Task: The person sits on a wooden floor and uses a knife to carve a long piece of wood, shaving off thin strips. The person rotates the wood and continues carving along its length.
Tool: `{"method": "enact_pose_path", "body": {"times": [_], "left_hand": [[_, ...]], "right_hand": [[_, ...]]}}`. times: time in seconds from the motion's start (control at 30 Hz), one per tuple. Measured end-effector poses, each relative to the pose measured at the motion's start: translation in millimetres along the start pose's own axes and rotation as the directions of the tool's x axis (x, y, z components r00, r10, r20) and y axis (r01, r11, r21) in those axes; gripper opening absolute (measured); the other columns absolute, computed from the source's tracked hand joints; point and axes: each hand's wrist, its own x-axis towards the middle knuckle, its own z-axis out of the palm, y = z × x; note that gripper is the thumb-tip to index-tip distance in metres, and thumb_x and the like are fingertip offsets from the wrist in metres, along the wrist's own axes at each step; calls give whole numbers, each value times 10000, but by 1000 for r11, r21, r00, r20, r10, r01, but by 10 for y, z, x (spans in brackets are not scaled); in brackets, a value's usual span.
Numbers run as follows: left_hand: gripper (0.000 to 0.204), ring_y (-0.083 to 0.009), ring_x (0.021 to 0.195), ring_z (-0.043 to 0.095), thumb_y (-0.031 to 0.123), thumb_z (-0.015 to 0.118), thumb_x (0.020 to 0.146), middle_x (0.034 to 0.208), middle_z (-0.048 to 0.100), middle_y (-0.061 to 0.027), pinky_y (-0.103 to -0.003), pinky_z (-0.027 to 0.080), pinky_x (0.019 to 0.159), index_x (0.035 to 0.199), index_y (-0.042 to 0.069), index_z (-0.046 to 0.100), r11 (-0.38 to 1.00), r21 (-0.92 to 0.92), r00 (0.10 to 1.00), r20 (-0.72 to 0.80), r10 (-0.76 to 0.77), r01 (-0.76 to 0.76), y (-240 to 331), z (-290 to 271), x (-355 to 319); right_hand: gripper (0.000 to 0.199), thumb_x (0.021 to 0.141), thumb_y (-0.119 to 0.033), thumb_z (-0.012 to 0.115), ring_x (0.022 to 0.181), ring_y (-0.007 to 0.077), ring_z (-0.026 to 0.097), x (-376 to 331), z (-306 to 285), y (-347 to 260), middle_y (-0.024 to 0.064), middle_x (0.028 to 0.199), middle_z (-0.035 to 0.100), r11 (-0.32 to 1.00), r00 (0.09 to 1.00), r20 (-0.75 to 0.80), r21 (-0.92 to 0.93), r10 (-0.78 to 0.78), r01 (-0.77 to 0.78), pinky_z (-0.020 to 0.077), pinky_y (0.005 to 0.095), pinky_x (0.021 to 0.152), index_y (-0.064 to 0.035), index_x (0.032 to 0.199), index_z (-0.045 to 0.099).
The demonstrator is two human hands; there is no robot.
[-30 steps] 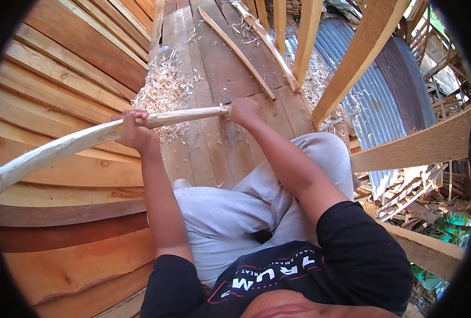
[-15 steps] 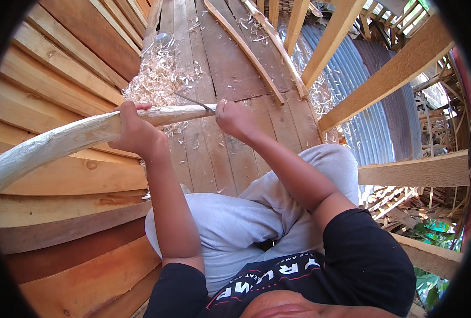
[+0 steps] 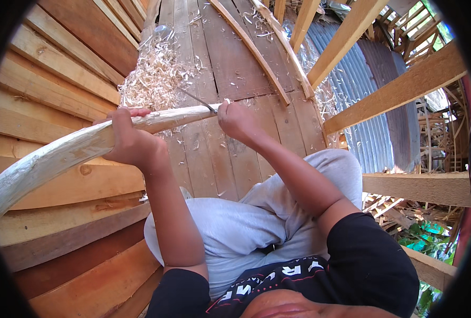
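A long, curved, peeled wooden pole (image 3: pixel 60 150) runs from the left rim across in front of me, tapering toward its right end. My left hand (image 3: pixel 132 139) is wrapped round it from above and the near side. At the tapered end my right hand (image 3: pixel 236 120) is closed on the handle of a knife (image 3: pixel 198 100). The thin dark blade slants up and left from the fist and meets the pole near its tip. The handle itself is hidden in the fingers. My crossed legs in grey trousers lie below the pole.
Pale curled shavings (image 3: pixel 158 74) are heaped on the plank floor (image 3: pixel 203 143) beyond the pole, with a clear rounded container (image 3: pixel 162 32) behind. Two long wood strips (image 3: pixel 254 50) lie ahead. A board wall (image 3: pixel 50 69) stands left; timber rails (image 3: pixel 400 87) and corrugated sheets (image 3: pixel 360 87) are right.
The view has shifted slightly. Both hands keep their grip, and the knife stays against the pole near its tip, with barely any movement along it.
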Motion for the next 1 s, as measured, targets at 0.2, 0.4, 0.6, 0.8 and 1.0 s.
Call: {"method": "enact_pose_path", "body": {"times": [0.2,0.4,0.6,0.8,1.0], "left_hand": [[145,-151,484,528,-47,526,735,585,537,-86,-285,504,549,834,-4,429,1000,-21,1000,9,-15,15,53,-48,-7],[144,-159,475,521,-44,512,721,563,493,-84,-298,498,509,801,14,407,1000,-22,998,61,0,2,50,-2,-59],[178,-151,489,489,-29,511,717,557,455,-77,-298,500,505,805,66,389,962,-242,948,316,-47,129,46,-102,-77],[179,-155,471,487,-34,502,717,558,462,-76,-303,502,512,807,69,387,971,-223,942,336,-12,92,6,-124,-33],[176,-171,468,480,-35,497,707,551,456,-78,-308,504,516,797,71,389,981,-175,959,283,-33,85,20,-147,-14]], "right_hand": [[406,909,-290,408,915,434,630,186,-27,284,251,960,658,991,997,19,-115,-72,74,487,512,829,10,916,681],[344,896,-216,427,925,405,638,342,70,556,252,966,656,972,989,78,-189,-126,139,502,482,807,11,933,682],[338,885,-225,440,912,413,629,463,86,802,285,957,636,962,963,140,-118,-228,245,491,492,800,29,875,661],[326,885,-195,416,906,408,633,445,183,538,259,955,650,955,980,104,-227,-170,190,501,489,789,29,935,647],[364,918,-237,387,827,455,633,315,111,389,270,927,651,946,972,92,-225,-218,234,500,513,756,13,936,652]]}}
